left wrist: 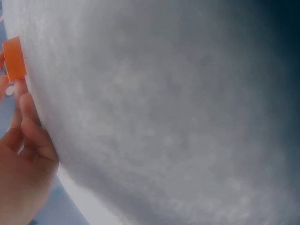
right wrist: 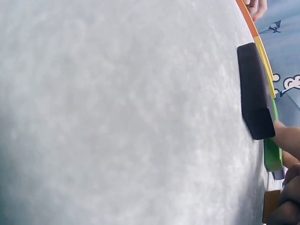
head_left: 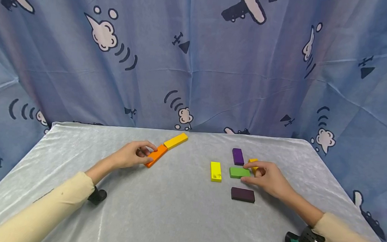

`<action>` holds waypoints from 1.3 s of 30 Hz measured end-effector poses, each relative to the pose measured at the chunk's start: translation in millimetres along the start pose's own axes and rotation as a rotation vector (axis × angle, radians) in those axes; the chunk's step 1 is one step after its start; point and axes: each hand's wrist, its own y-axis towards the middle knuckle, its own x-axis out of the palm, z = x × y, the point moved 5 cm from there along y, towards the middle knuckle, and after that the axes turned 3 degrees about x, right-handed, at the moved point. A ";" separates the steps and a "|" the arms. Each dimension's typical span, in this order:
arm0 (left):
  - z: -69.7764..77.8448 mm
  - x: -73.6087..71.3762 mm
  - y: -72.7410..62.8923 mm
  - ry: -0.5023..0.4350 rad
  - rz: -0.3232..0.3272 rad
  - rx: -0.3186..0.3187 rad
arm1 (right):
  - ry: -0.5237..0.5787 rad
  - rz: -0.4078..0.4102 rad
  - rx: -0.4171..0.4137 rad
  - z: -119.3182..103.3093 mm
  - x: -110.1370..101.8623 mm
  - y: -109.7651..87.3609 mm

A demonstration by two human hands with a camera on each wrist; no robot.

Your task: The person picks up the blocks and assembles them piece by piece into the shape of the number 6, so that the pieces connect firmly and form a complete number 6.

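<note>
On the left of the table my left hand (head_left: 132, 154) pinches an orange block (head_left: 157, 156) between thumb and fingers. The orange block's far end meets a golden-yellow block (head_left: 176, 140), the two making one slanting line. In the left wrist view, fingertips sit around the orange block (left wrist: 14, 58). To the right, my right hand (head_left: 270, 177) has thumb and index finger at the two long sides of a green block (head_left: 239, 172), near its right end. The right wrist view shows the green block (right wrist: 272, 154) partly behind a dark block (right wrist: 254, 89).
Around the green block lie a purple block (head_left: 237, 156), a bright yellow block (head_left: 215, 171) and a dark plum block (head_left: 242, 194). An amber block (head_left: 253, 161) is partly hidden behind the right hand. A patterned blue curtain (head_left: 164, 59) hangs behind the grey cloth-covered table (head_left: 160, 216).
</note>
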 end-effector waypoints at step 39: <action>3.5 -5.1 -1.1 0.012 -0.042 0.033 | 0.149 -0.003 -0.053 -18.7 6.4 10.6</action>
